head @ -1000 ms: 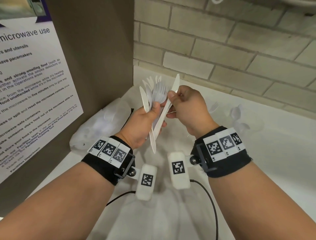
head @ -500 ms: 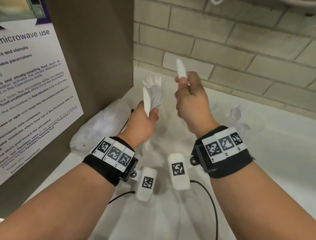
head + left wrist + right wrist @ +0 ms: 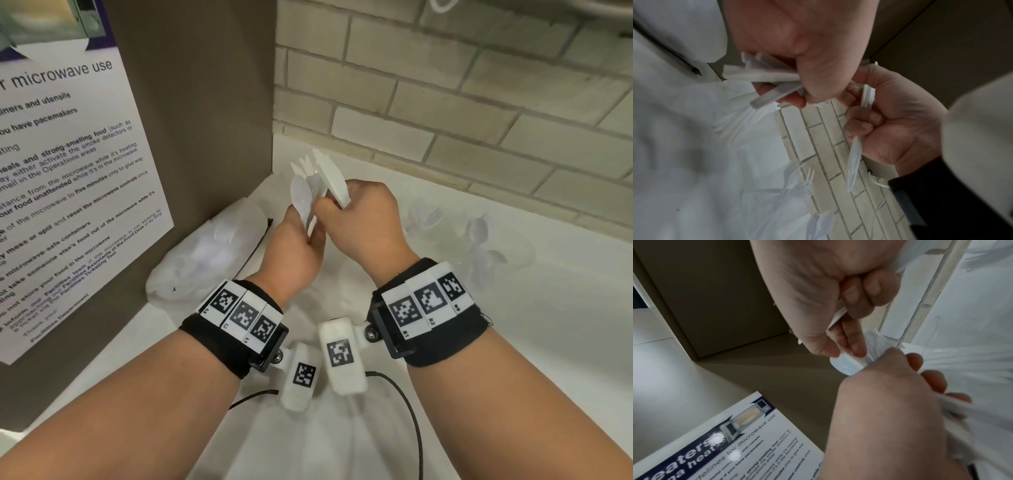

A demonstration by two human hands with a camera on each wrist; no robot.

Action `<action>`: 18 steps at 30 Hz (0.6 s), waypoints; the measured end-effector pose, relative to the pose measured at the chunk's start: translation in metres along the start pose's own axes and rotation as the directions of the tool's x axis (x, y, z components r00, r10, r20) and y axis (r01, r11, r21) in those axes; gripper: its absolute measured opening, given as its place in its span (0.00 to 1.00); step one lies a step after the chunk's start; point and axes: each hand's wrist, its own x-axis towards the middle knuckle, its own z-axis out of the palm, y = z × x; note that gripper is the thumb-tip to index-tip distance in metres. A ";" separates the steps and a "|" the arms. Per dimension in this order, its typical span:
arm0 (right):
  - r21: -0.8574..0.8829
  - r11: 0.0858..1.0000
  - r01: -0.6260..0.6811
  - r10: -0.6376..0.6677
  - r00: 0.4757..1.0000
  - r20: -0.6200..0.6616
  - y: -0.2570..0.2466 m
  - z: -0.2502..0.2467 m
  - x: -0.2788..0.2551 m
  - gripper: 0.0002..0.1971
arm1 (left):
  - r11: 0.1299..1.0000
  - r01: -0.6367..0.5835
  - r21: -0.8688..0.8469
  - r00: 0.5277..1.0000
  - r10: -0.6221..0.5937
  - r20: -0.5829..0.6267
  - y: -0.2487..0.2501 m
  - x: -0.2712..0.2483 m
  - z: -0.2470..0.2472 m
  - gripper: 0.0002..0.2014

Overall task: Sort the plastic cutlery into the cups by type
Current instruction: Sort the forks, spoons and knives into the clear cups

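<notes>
A mixed bunch of white plastic cutlery [image 3: 310, 192] is gripped in the curled left hand [image 3: 294, 246] above the counter [image 3: 513, 342] – knives [image 3: 334, 181] are clenched in the right hand [image 3: 363, 219], whose thumb and forefinger are pinched on a spoon bowl [image 3: 845, 365]

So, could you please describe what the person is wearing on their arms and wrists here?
Both forearms are bare, with no sleeves. The left wrist carries a black fabric band topped with white square-coded marker tiles; the right wrist has a matching black band. A white marker-tagged camera pod hangs beneath each band, trailing a thin black cable.
</notes>
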 end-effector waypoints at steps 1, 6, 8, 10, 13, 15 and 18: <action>0.007 1.000 0.010 -0.010 1.000 -0.011 0.000 0.000 0.000 0.16 | 1.000 -0.003 -0.011 1.000 0.003 0.015 0.001 -0.001 0.000 0.16; 0.172 0.985 0.023 0.005 0.987 -0.161 -0.002 -0.006 0.006 0.10 | 0.998 0.056 -0.019 0.996 -0.055 0.065 0.001 -0.001 -0.001 0.13; 0.340 0.939 0.045 0.052 0.962 -0.270 -0.004 -0.019 0.015 0.06 | 0.991 0.134 -0.019 0.984 -0.130 0.118 -0.008 -0.003 -0.004 0.12; 0.478 0.876 0.061 0.107 0.942 -0.317 -0.004 -0.032 0.034 0.05 | 0.975 0.209 -0.070 0.971 -0.198 0.132 -0.019 -0.004 -0.010 0.11; 0.618 0.786 0.022 0.157 0.960 -0.234 0.002 -0.037 0.069 0.08 | 0.936 0.294 -0.195 0.955 -0.280 0.099 -0.027 -0.003 -0.020 0.10; 0.680 0.733 -0.023 0.159 0.977 -0.139 0.005 -0.028 0.091 0.09 | 0.898 0.324 -0.297 0.946 -0.312 0.087 -0.026 -0.002 -0.026 0.07; 0.697 0.717 0.016 0.078 0.992 -0.103 0.008 -0.006 0.117 0.10 | 0.833 0.322 -0.450 0.944 -0.319 0.086 -0.023 0.000 -0.035 0.05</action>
